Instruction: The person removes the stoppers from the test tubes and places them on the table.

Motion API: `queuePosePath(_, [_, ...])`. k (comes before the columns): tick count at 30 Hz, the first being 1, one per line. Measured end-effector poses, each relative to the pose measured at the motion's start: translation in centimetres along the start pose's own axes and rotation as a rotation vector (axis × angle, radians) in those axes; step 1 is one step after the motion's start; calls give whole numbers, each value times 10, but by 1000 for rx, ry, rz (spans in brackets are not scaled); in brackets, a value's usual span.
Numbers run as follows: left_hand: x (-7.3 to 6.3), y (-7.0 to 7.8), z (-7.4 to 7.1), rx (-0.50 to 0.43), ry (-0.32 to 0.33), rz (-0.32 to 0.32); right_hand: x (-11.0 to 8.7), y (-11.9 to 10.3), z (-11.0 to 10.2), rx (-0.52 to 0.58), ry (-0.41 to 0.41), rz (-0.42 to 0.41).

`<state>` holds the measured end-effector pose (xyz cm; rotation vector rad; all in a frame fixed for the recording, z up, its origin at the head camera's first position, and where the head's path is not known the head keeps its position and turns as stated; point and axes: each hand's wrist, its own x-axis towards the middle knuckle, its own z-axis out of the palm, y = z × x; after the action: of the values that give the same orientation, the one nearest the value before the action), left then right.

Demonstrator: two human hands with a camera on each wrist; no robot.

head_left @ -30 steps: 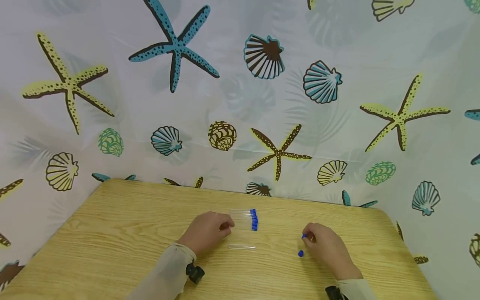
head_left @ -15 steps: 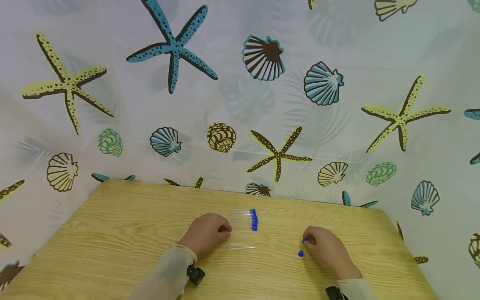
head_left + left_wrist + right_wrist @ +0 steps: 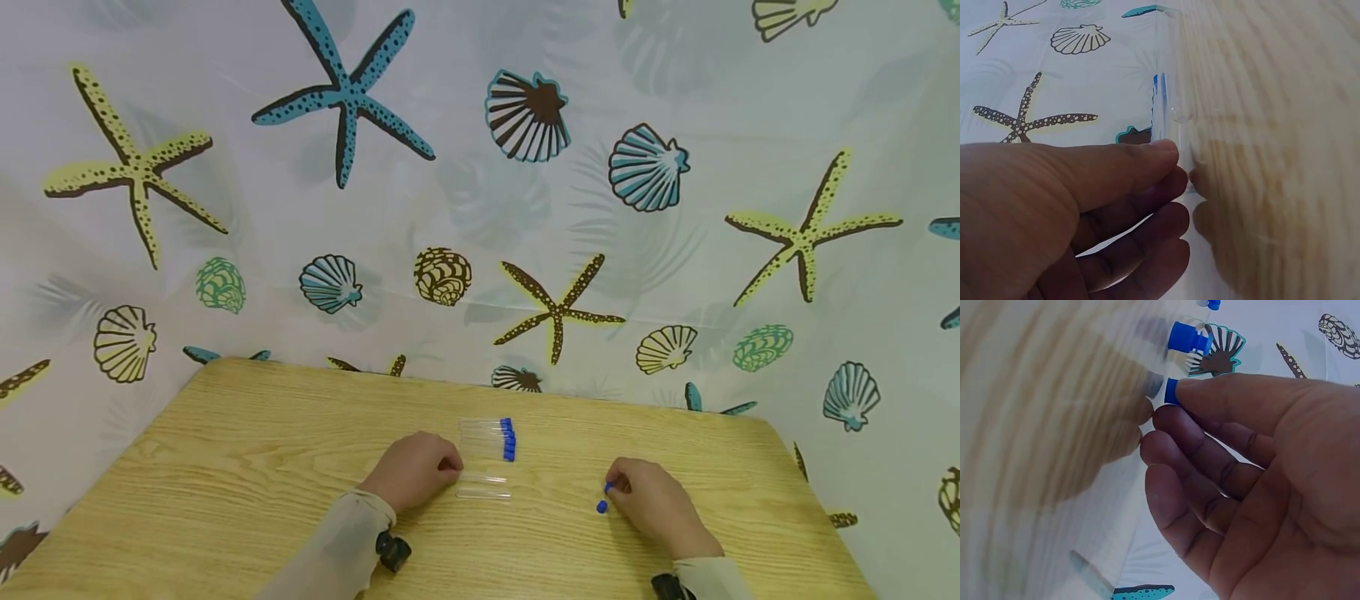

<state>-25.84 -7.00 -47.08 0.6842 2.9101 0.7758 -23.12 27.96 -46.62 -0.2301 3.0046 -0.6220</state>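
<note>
My left hand [image 3: 418, 472] pinches the left end of a clear test tube [image 3: 486, 479] lying on the table. In the left wrist view, the thumb and forefinger of the left hand [image 3: 1116, 187] meet low over the tabletop, and the tube is hard to make out. An uncapped tube [image 3: 483, 495] lies parallel, nearer to me. At the right, my right hand [image 3: 654, 502] pinches a small blue stopper [image 3: 1171, 391] between thumb and forefinger, low over the wood. Beside it sits a second blue stopper [image 3: 602, 507], which stands farther off in the right wrist view.
Behind the loose tubes, several tubes with blue stoppers [image 3: 509, 442] lie in a row, stoppered ends to the right. The wooden table [image 3: 225, 467] meets a sheet [image 3: 465, 192] printed with shells and starfish at its back edge.
My left hand has come down toward me, and a second bare tube now shows at its fingertips. My right hand has moved nearer with its stopper, close to the other one.
</note>
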Motion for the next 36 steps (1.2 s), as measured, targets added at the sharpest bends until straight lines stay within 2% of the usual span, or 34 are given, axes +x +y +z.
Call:
queuePosePath(12, [-5,-1,1,-21,-37,23,-7,-4,1,21,-14,0])
queuePosePath(21, [-7,-4,3,-20,-62,31,-17,-9,7,39,2,-31])
queuePosePath(36, [-7,-3,4,-2,-72,72,-16,-10,8,64,-9,-62])
